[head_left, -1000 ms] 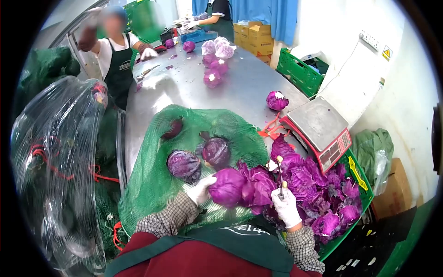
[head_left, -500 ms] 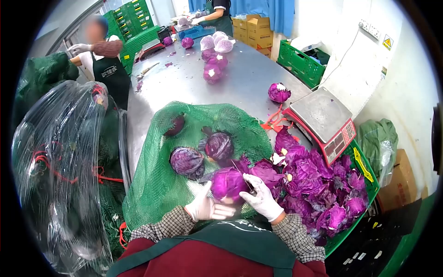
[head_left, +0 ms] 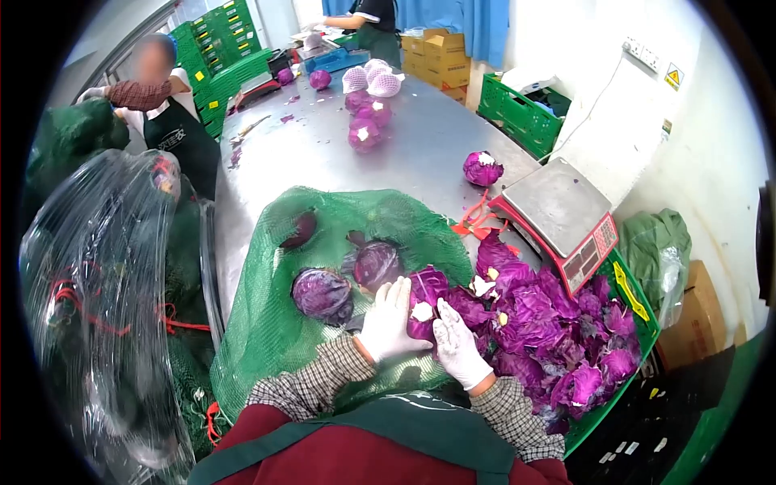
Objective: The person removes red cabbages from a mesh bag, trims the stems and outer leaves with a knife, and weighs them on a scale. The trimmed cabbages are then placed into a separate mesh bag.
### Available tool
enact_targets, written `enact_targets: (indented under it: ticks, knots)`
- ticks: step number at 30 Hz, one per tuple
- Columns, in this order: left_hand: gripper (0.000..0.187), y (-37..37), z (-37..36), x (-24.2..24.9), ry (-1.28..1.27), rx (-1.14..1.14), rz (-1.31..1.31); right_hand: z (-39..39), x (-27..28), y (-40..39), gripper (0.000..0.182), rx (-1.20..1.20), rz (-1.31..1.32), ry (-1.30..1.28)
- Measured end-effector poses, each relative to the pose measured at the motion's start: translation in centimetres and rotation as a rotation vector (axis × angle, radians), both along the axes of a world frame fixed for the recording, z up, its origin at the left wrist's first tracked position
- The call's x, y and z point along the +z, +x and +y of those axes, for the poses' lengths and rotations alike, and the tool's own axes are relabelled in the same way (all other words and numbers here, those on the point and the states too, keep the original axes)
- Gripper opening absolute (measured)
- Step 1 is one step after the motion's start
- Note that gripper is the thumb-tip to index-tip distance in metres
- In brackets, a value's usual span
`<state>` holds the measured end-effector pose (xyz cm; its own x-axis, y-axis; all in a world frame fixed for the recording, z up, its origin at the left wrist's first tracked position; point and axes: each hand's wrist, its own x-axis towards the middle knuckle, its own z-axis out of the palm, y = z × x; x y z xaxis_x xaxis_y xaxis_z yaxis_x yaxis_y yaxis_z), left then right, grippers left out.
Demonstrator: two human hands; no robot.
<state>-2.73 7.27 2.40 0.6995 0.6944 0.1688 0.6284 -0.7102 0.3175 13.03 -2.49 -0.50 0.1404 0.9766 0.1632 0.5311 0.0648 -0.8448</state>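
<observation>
A red cabbage (head_left: 426,283) with a white cut stem sits between my gloved hands, over the front of a green mesh bag (head_left: 263,323). My left hand (head_left: 392,323) lies along its left side, fingers extended. My right hand (head_left: 459,343) holds it from the right, the fingers close together. Whether a tool is in that hand is hidden. Two darker red cabbages, one (head_left: 322,295) nearer and one (head_left: 377,264) just behind, rest on the mesh left of my hands. Another cabbage (head_left: 299,229) shows through the mesh farther back.
Right of my hands, a green crate (head_left: 618,396) is heaped with purple leaves (head_left: 533,307); a red scale (head_left: 558,210) stands behind. Trimmed cabbages (head_left: 368,133) sit up the metal table (head_left: 291,166). Plastic-wrapped mesh sacks (head_left: 105,299) fill the left. Two people stand beyond.
The cabbage between my hands has turned, bringing its white stem end into view. My left hand has moved up and right onto its side. The dark tool by my right hand no longer shows.
</observation>
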Motion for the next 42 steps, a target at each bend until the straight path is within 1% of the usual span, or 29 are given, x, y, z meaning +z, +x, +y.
enact_targets:
  ticks: [2,5,11,14,16,17,18,19,20,21,22,23,24,26,27,28,29,30,31,32,34,35,37,38,39,40,41,42]
  knots:
    - [0.124,0.6,-0.3,0.3,-0.025,0.048,0.007,0.0,-0.6,0.2,0.056,0.003,-0.054,-0.024]
    - [0.123,0.6,-0.3,0.5,-0.012,0.042,0.025,0.1,-1.1,0.1,0.044,-0.048,-0.096,0.006]
    - [0.12,1.2,0.0,0.7,-0.022,0.049,0.052,0.9,-0.3,0.2,0.043,-0.054,-0.111,-0.071]
    - [0.116,1.9,0.2,1.2,-0.024,0.058,0.06,1.9,-0.1,0.7,0.041,0.053,-0.348,-0.047]
    - [0.114,2.4,0.4,1.1,-0.026,0.071,0.066,2.8,-2.5,1.5,0.044,0.082,-0.495,0.021]
    - [0.113,2.7,0.6,1.0,-0.023,0.08,0.07,3.8,-2.7,1.3,0.04,-0.008,-0.356,0.043]
    - [0.112,2.9,0.8,0.9,-0.019,0.09,0.073,4.0,-2.5,1.8,0.038,0.024,-0.444,0.086]
    - [0.112,3.2,1.0,0.9,-0.032,0.099,0.065,4.5,-2.2,2.3,0.039,0.054,-0.434,-0.046]
    - [0.112,3.3,1.1,1.7,-0.106,0.105,0.064,5.2,-1.0,2.7,0.04,0.084,-0.424,-0.18]
    - [0.115,3.4,0.9,1.6,-0.094,0.108,0.087,6.7,3.4,3.3,0.041,0.212,-0.478,-0.492]
    - [0.119,3.4,0.6,1.5,-0.079,0.111,0.106,6.8,2.4,4.3,0.043,0.192,-0.624,-0.408]
    - [0.118,3.0,0.0,1.2,-0.046,0.11,0.105,6.8,-1.4,5.8,0.043,0.153,-0.767,-0.281]
    - [0.116,2.2,-0.6,0.3,-0.005,0.09,0.066,6.6,-4.8,7.0,0.043,0.111,-0.904,-0.143]
    - [0.115,-0.3,-1.6,-1.3,0.008,0.089,-0.102,5.4,-6.1,7.5,0.044,-0.013,-0.614,-0.105]
    - [0.118,-2.3,-2.1,-3.3,0.027,0.068,-0.324,4.5,-8.5,7.5,0.045,-0.048,-0.504,-0.09]
    - [0.123,-4.1,-2.5,-3.1,-0.049,0.069,-0.409,3.6,-10.9,7.5,0.046,-0.082,-0.392,-0.068]
    - [0.125,-5.5,-3.0,-3.7,-0.251,0.077,-0.579,2.7,-13.2,7.5,0.048,-0.115,-0.281,-0.042]
    - [0.126,-6.7,-3.4,-4.4,-0.454,0.085,-0.746,1.4,-10.5,6.1,0.051,-0.083,-0.597,0.103]
    - [0.127,-7.8,-3.5,-4.6,-0.589,0.116,-0.822,0.2,-7.2,4.5,0.054,-0.108,-0.917,0.274]
    - [0.118,-8.5,-3.4,-5.6,-0.611,0.133,-0.857,-0.5,-6.1,3.5,0.058,-0.107,-0.997,0.303]
    - [0.107,-8.3,-3.4,-5.8,-1.026,0.445,-1.063,-1.5,-4.1,2.1,0.049,-0.095,-0.886,0.335]
    - [0.09,-7.4,-3.4,-4.3,-1.076,0.583,-1.139,-1.8,-4.2,2.0,0.047,-0.107,-0.851,0.342]
    - [0.079,-7.8,-2.7,-3.4,-1.213,0.407,-1.1,-2.3,-4.5,2.7,0.044,-0.148,-0.784,0.356]
    - [0.074,-7.9,-2.6,-3.2,-1.282,0.317,-1.077,-2.5,-3.5,3.0,0.032,-0.2,-0.757,0.475]
    - [0.069,-7.9,-3.1,-3.9,-1.197,0.312,-1.065,-4.0,-4.0,4.2,0.022,-0.261,-0.316,0.207]
    - [0.071,-8.0,-3.4,-4.2,-1.232,0.282,-1.125,-5.1,-1.8,5.2,0.014,-0.35,0.048,0.013]
    - [0.073,-8.2,-3.3,-4.3,-1.27,0.246,-1.179,-5.8,1.6,5.7,0.013,-0.503,0.414,-0.135]
    - [0.074,-8.1,-3.1,-4.3,-1.317,0.203,-1.227,-7.6,6.1,7.0,0.021,-0.702,0.706,-0.21]
